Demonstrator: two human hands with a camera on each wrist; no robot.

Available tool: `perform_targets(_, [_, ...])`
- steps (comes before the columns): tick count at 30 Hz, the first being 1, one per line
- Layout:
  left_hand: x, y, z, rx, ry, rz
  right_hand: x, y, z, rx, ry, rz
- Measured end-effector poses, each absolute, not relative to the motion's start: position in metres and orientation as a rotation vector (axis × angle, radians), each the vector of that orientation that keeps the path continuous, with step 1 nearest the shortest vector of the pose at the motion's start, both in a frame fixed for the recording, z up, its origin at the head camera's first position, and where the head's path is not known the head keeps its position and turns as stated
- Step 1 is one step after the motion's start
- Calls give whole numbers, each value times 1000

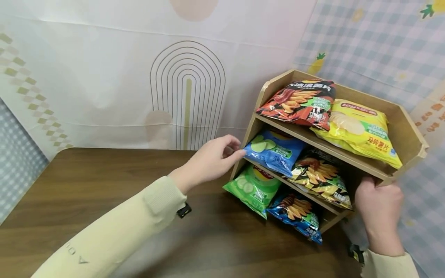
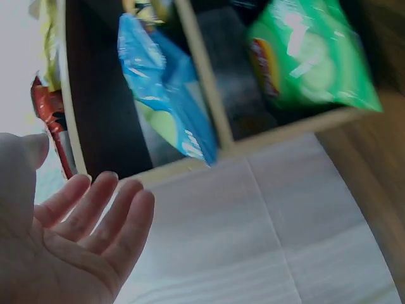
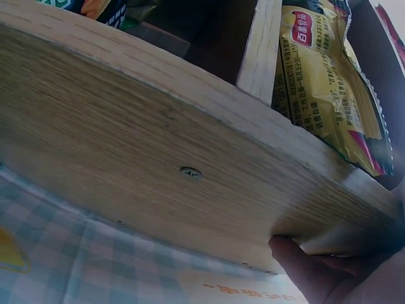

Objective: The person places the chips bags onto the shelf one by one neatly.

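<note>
A small wooden shelf with three tiers holds several bags of chips. My right hand grips its right side panel below the top tier. In the right wrist view, the thumb lies against the panel's outer face. At the shelf's left side is my left hand, its fingers loosely bent and holding nothing. The left wrist view has its fingertips close to the side edge; whether they touch cannot be told. Nearest to this hand are a blue chip bag on the middle tier and a green chip bag below it.
On the top tier lie a red chip bag and a yellow chip bag. A black-and-gold chip bag and a dark blue chip bag sit lower right. Under everything is a brown table, backed by a patterned cloth.
</note>
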State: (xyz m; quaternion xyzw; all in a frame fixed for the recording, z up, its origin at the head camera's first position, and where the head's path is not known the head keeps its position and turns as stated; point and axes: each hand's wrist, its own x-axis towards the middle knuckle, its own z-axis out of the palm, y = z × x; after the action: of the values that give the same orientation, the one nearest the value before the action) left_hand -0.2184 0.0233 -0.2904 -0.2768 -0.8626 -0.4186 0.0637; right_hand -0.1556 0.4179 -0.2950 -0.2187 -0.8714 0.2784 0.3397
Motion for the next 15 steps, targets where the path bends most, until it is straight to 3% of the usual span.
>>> perform_targets(7, [-196, -12, -325, -842, -2595, -703, -153, 424, -296, -587, -2269, 738])
perform_targets(15, [-176, -52, -355, -774, -2475, -430, -151, 426, -294, -584, -2275, 728])
